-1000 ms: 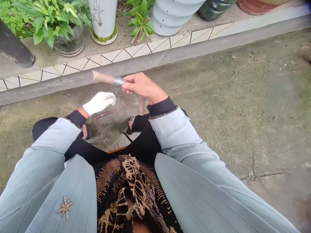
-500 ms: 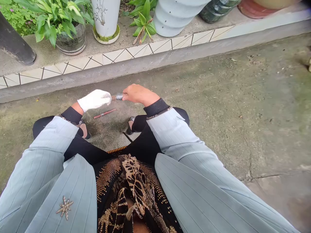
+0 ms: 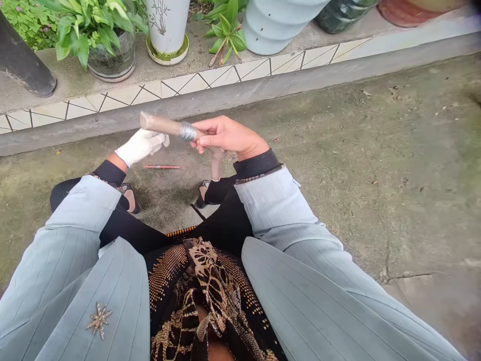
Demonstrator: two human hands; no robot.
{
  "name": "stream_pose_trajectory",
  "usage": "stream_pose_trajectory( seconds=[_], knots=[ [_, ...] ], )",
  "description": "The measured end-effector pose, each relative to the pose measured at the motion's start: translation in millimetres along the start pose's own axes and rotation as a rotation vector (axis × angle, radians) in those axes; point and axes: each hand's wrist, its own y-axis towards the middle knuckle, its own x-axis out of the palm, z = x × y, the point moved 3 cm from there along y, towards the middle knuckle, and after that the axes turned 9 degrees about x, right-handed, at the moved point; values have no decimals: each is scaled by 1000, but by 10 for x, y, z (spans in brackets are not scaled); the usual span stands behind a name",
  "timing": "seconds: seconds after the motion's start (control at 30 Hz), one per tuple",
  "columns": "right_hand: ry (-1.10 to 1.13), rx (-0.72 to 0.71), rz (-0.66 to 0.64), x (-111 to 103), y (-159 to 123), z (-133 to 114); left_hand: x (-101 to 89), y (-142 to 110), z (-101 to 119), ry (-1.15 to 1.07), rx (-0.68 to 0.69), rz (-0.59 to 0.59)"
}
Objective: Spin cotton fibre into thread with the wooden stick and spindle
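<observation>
A pale wooden stick (image 3: 163, 125) with a band of silvery wire (image 3: 187, 131) wound round it is raised over the ground. My bare right hand (image 3: 225, 134) grips it just right of the wire, thumb and fingers closed on it. Below this hand a second pale length (image 3: 215, 168) points down, seemingly part of the same piece; the joint is hidden by the fingers. My left hand (image 3: 139, 146), in a white glove, is just under the stick's left part, its fingers curled. What they hold, if anything, is hidden. A thin reddish stick (image 3: 162, 167) lies on the ground below.
Ahead runs a low tiled ledge (image 3: 130, 95) bearing a glass pot with a leafy plant (image 3: 112, 55), a white pot (image 3: 167, 25), a ribbed pale pot (image 3: 280, 25) and a dark pipe (image 3: 24, 60). My shoes (image 3: 130, 198) rest on the concrete floor (image 3: 356, 165).
The wire-wound stick has come up and swung so its left end shows above the glove. My right hand has moved slightly up and right, turning it. The glove no longer covers the stick's end.
</observation>
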Motion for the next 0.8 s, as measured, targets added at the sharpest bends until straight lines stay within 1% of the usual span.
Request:
stream_pose_trajectory(
  seconds=[0.07,0.13,0.17,0.23,0.27,0.33,0.4,0.5,0.63,0.7,0.73,0.8],
  knots=[
    [97,-41,127,-43,12,19,74,-29,-3,-25,-46,-44],
    [113,-16,290,-106,43,72,140,-57,34,14,-82,-102],
    [90,15,372,-144,61,108,164,-67,64,48,-77,-120],
    [-24,105,507,-220,96,191,194,-74,133,151,-27,-125],
    [-112,156,553,-247,112,231,207,-73,167,211,5,-124],
    [-325,244,597,-263,145,285,237,-66,226,316,63,-130],
    [-537,303,605,-228,174,289,274,-60,270,369,93,-152],
    [-770,398,538,-113,211,220,315,-63,305,377,95,-181],
    [-926,525,334,61,239,103,314,-81,295,412,98,-226],
    [-960,586,164,151,245,96,297,-88,265,462,75,-283],
    [-953,613,51,198,242,110,286,-90,249,488,56,-319],
    [-864,646,-203,278,215,151,264,-91,227,507,27,-398]
  ],
)
